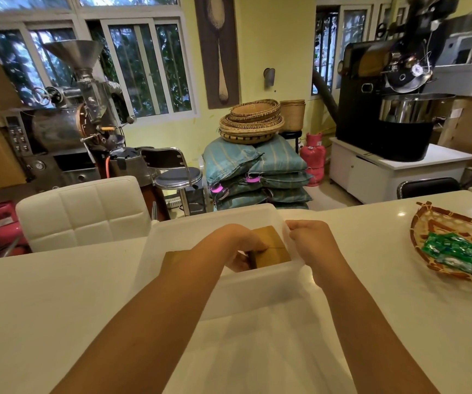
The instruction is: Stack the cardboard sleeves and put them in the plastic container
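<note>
A translucent white plastic container (178, 240) stands on the pale counter in front of me. Inside it, against the right wall, lies a stack of brown cardboard sleeves (271, 245). My left hand (237, 245) reaches down into the container, fingers closed on the left edge of the stack. My right hand (311, 240) pinches the container's right rim, just beside the sleeves. The lower part of the stack is hidden behind the container's near wall.
A woven tray (428, 223) holding green packets (462, 251) sits on the counter at the right. A white padded chair back (84, 211) stands beyond the counter at the left. Roasting machines, sacks and baskets fill the room behind.
</note>
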